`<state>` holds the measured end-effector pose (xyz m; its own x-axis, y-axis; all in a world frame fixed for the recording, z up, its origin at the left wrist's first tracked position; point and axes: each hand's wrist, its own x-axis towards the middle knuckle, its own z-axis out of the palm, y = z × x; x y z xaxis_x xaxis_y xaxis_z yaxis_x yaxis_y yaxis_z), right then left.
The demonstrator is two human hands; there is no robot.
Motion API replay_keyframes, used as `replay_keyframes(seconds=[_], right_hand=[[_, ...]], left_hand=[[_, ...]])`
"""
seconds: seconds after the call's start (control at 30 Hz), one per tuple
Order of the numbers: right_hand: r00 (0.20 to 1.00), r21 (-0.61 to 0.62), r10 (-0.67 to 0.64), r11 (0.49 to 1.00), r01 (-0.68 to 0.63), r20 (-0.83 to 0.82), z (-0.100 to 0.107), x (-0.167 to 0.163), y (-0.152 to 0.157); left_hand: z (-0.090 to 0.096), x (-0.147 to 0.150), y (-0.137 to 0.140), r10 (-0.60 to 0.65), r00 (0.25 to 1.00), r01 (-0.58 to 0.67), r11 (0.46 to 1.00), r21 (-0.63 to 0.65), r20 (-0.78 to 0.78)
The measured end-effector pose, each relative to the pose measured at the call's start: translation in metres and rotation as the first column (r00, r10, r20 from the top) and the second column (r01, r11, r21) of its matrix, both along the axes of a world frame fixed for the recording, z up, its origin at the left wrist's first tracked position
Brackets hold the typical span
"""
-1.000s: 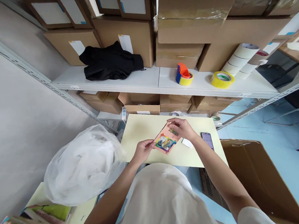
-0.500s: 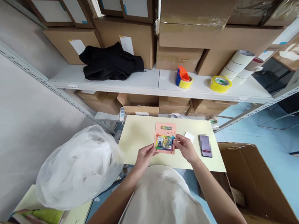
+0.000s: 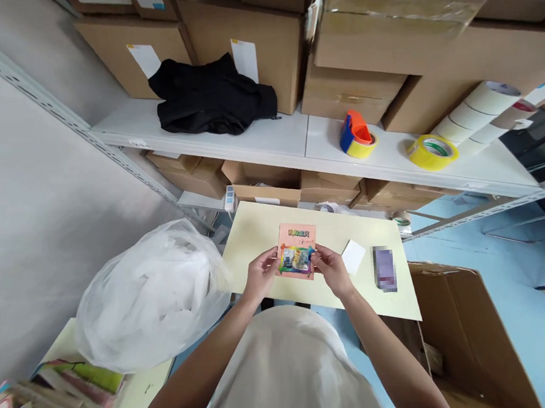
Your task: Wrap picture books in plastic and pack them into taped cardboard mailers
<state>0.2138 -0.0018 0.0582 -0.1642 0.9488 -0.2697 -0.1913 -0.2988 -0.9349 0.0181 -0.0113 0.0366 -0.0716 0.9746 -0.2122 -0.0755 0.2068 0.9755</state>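
A pink booklet with a colourful picture and Chinese lettering on its cover is held face up above the pale yellow table. My left hand grips its left edge, thumb on the cover. On the opposite edge, my right hand pinches it the same way. A white card or paper lies on the table just right of my right hand. Farther right lies a phone, its screen blurred out.
A shelf behind the table bears cardboard boxes, a black garment, a tape dispenser and tape rolls. Left stands a clear bag of white material, near stacked books. An open carton is at right.
The view has shifted a little, bringing the shelf nearer. My right hand has moved slightly away from the white card, showing more of it. Both hands still hold the booklet.
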Motion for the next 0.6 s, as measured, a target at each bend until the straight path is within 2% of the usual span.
replay_keyframes(seconds=[0.13,0.23,0.3,0.43,0.6], right_hand=[[0.999,-0.101,0.027,0.995,-0.025,0.018,-0.032,-0.042,0.024],[0.984,-0.18,0.104,0.981,-0.077,0.142,-0.07,-0.08,0.053],[0.963,-0.219,0.127,0.973,-0.075,0.237,-0.097,-0.105,0.077],[0.902,-0.201,0.098,0.98,-0.013,0.419,-0.146,-0.148,0.128],[0.846,-0.197,0.068,0.979,0.044,0.529,-0.184,-0.175,0.173]], left_hand=[[-0.025,-0.039,0.025,0.032,0.998,-0.037,0.996,-0.08,-0.055],[-0.055,-0.078,0.054,0.062,0.992,-0.075,0.991,-0.11,-0.114],[-0.08,-0.103,0.078,0.039,0.98,-0.062,0.992,-0.114,-0.193],[-0.128,-0.139,0.129,-0.081,0.894,0.013,0.988,-0.153,-0.441],[-0.17,-0.157,0.175,-0.139,0.815,0.039,0.982,-0.185,-0.562]])
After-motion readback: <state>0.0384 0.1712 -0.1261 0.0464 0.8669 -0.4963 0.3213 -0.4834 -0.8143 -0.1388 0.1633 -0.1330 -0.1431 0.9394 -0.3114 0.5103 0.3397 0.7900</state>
